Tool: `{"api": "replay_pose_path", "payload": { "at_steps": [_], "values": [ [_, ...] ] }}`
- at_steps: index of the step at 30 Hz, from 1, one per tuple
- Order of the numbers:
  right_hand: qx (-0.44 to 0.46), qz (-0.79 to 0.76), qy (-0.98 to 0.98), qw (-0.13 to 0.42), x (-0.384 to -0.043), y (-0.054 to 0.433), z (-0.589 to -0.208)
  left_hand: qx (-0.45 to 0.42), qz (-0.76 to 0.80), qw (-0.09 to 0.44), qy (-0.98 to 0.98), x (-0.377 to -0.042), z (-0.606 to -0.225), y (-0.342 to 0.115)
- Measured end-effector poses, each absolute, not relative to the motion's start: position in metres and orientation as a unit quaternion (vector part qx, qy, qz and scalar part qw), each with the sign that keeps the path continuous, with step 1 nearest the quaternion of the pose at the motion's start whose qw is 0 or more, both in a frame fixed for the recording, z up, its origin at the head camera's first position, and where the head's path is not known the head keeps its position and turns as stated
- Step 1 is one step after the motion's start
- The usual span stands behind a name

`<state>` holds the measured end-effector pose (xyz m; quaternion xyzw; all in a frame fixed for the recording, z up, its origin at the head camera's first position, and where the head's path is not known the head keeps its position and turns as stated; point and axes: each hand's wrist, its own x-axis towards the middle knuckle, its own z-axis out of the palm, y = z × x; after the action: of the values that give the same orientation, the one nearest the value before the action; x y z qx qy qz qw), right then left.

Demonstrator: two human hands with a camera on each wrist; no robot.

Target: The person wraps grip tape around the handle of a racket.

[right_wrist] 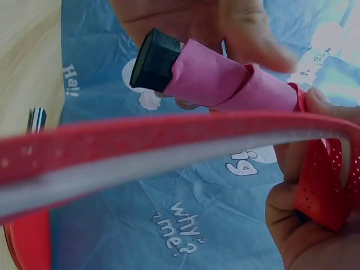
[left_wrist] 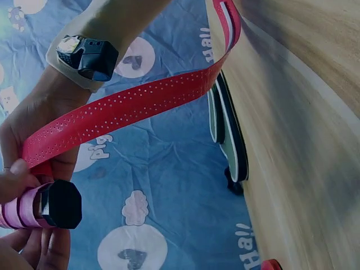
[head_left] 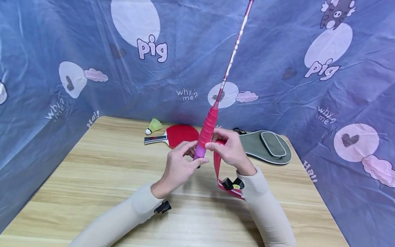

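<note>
A badminton racket (head_left: 231, 65) leans up and to the right over the table, its head beyond the top of the head view. Red perforated grip tape (left_wrist: 129, 109) spirals round the upper handle. Below it a pink-purple layer (right_wrist: 208, 76) shows, down to the black butt cap (left_wrist: 63, 204). My left hand (head_left: 180, 164) holds the lower handle between thumb and fingers. My right hand (head_left: 229, 149) pinches the tape where it meets the handle, the thumb right at the wrap's lower edge. From there the loose end of the tape hangs towards the table, showing a pale stripe.
Behind the hands on the wooden table (head_left: 102, 178) lie a red table tennis bat (head_left: 182, 133) and a yellow shuttlecock (head_left: 153, 126). A grey-green bat case (head_left: 265, 147) lies at the back right. A blue printed cloth (head_left: 185, 68) hangs round the table.
</note>
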<state>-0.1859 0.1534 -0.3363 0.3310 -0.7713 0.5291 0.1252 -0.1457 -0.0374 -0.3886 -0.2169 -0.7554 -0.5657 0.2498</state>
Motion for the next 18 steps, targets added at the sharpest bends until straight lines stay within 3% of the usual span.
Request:
{"api": "replay_pose_path", "payload": {
  "at_steps": [18],
  "values": [
    [0.301,0.545,-0.779,0.080,-0.1867,0.1525,-0.3290,-0.239,-0.583,0.208,-0.748,-0.1424,-0.3800,-0.0429]
  ]
}}
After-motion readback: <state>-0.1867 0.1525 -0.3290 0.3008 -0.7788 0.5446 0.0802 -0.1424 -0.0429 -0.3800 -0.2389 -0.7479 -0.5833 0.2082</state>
